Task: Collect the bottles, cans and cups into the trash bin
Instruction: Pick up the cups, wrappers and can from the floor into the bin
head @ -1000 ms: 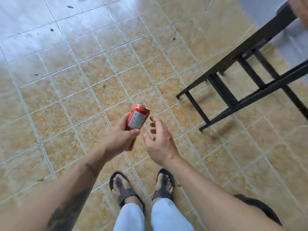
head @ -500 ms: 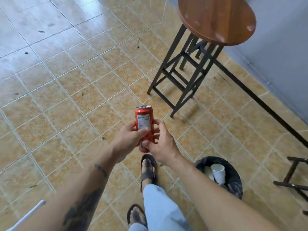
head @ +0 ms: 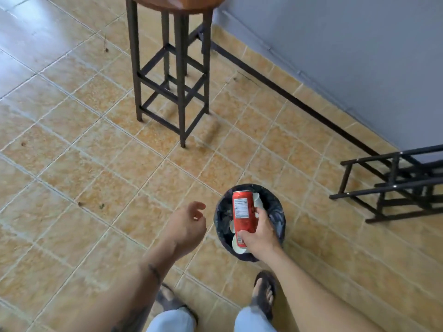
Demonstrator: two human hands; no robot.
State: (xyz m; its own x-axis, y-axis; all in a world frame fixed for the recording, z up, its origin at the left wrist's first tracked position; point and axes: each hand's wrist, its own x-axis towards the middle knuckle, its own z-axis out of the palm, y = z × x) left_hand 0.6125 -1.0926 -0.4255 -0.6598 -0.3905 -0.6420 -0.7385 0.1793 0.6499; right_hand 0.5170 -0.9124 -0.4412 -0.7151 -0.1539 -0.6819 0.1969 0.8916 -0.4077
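A person's right hand (head: 260, 238) holds a red can (head: 243, 215) above the open mouth of a trash bin (head: 278, 212) standing on a tiled floor (head: 96, 164). The grip is closed around the lower half of the can, thumb on the near side and fingers wrapped behind it, with the can nearly upright and its white nutrition label facing the camera. The bin is round, lined with a dark bag, and white cups (head: 257, 200) lie inside it, partly hidden by the can and the hand; how many there are cannot be told.

The left hand (head: 188, 226) hangs just to the left of the bin, apart from the can, its grip loose and empty with the fingers half curled. Both forearms reach in from the bottom edge of the frame; the left one carries a dark band at the wrist. Below them, two feet in dark sandals (head: 263, 293) and pale trouser legs stand close to the bin.

Beyond the bin a tall stool (head: 172, 75) with a round wooden seat and a black metal frame stands upright on the tiles. A second black frame (head: 393, 183) lies tipped on its side at right, near a grey wall (head: 347, 44).
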